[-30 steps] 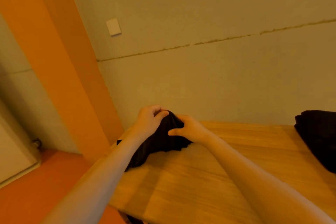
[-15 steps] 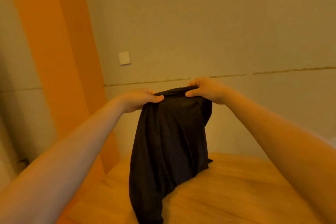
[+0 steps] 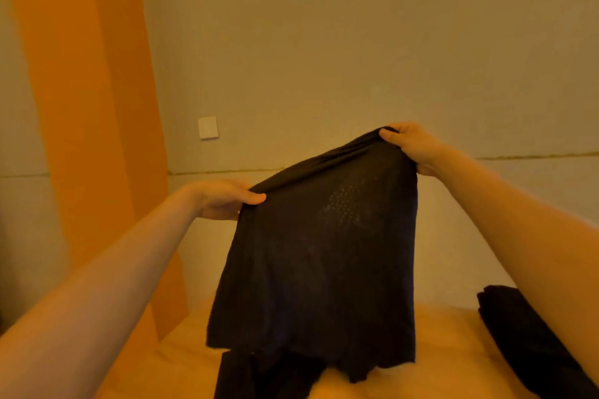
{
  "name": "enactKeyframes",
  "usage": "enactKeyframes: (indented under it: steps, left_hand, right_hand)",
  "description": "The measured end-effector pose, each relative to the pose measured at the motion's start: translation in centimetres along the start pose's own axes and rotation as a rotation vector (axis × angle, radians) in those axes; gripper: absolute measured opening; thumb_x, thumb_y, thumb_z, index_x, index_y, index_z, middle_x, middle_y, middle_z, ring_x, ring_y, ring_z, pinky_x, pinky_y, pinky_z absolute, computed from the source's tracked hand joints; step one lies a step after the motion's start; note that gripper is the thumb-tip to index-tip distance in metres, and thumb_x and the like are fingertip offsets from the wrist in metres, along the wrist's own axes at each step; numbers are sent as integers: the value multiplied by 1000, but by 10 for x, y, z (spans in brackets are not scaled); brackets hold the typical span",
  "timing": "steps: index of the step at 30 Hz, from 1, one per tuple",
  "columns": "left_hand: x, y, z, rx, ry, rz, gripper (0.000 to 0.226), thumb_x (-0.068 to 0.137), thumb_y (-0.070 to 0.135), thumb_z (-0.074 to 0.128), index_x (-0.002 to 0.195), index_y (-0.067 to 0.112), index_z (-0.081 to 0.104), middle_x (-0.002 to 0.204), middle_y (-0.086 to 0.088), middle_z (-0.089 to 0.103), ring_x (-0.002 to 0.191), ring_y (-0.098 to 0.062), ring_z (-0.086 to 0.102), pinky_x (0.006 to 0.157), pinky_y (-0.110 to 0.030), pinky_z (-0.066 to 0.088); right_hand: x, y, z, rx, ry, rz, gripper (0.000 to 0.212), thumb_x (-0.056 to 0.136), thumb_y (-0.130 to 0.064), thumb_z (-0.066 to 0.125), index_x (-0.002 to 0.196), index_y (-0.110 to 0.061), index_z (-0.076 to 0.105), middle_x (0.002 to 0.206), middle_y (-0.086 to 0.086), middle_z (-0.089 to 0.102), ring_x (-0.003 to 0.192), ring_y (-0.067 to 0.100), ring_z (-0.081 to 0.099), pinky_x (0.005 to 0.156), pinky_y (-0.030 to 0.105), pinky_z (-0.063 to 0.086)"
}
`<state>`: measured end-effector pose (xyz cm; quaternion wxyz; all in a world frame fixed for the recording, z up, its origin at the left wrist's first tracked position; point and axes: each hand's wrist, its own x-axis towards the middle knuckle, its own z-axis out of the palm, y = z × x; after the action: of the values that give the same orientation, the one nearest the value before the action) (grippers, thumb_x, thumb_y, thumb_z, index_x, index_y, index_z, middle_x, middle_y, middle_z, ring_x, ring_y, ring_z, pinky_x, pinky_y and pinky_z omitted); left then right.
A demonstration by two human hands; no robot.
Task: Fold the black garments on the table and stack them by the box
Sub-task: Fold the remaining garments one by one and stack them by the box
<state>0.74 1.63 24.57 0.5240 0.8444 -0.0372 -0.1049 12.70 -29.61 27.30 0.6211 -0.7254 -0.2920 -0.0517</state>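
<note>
A black mesh garment (image 3: 317, 269) hangs in the air above the wooden table (image 3: 181, 363), held by its top edge. My left hand (image 3: 223, 201) pinches the left corner, lower down. My right hand (image 3: 411, 146) grips the right corner, higher up, so the top edge slopes. The cloth's lower end trails down toward the table at the bottom of the frame. A second black garment (image 3: 518, 340) lies on the table at the right, partly hidden behind my right forearm. No box is in view.
A pale wall stands close behind the table, with a white switch plate (image 3: 208, 127) on it. An orange pillar (image 3: 97, 126) rises at the left, beside the table's left end.
Both hands picked the bunched garment up from the table's left end, raised it and drew apart, so it now hangs spread out. My right hand has risen above my left.
</note>
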Motion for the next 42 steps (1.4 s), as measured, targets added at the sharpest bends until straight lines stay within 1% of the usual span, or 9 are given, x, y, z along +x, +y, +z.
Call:
enactKeyframes:
  steps: [6,11,16,22,26,31,37,39,42]
  left_hand:
    - [13,20,20,-220,340,172,19,89,30,57,97,14,63,98,-9,66,88,-22,63,71,-31,50]
    - [52,-3,76,-119,252,140,24,93,29,55,104,10,65,91,-6,68,77,-16,67,68,-25,55]
    - [89,-85,143,210,280,98,27,95,30,52,110,11,64,101,-1,63,97,-15,60,78,-19,45]
    - [96,-193,200,742,70,14,60,97,55,22,149,25,22,156,8,18,145,-13,9,116,-39,7]
    - [89,-229,183,884,80,-69,123,46,89,-18,151,30,10,157,13,4,145,-9,-1,116,-41,0]
    - [74,-253,142,876,182,-182,59,99,51,17,151,27,6,158,10,3,145,-8,-2,117,-38,0]
    - [78,-212,138,946,305,-116,64,95,56,20,150,23,18,159,4,9,146,-14,0,117,-43,0]
    - [91,-160,160,674,367,95,67,93,53,34,149,19,21,156,3,18,144,-14,12,116,-35,12]
    - [112,-78,190,64,190,261,65,93,38,51,148,19,22,148,6,34,134,-7,32,104,-22,29]
  right_hand:
    - [-22,-6,-74,-197,125,28,22,96,-19,48,80,-11,61,72,8,57,51,12,59,44,19,47]
    - [-56,29,-111,-532,133,148,25,94,-23,52,80,-7,64,77,13,60,70,26,55,60,31,44]
    - [-90,96,-111,-603,116,277,25,94,-23,51,79,-8,66,81,12,63,77,28,58,64,31,44]
    - [-102,162,-83,-688,-125,317,21,95,-9,49,89,-18,66,90,-6,61,90,16,56,84,31,44]
    - [-98,169,-78,-651,-195,288,29,95,-7,47,84,-26,66,92,-13,60,87,4,54,81,24,42]
    - [-94,169,-77,-526,-124,262,25,95,-9,48,84,-22,66,94,-6,63,88,6,57,71,17,44]
    - [-85,165,-54,-491,-172,234,24,95,-10,50,83,-23,67,95,-4,64,91,9,59,73,18,46]
    - [-78,154,-36,-478,-222,197,23,94,-10,51,82,-23,66,93,-4,65,88,7,59,74,16,46]
    - [-67,132,-5,-457,-286,110,16,90,-12,58,83,-25,64,89,-2,66,85,9,61,76,22,47]
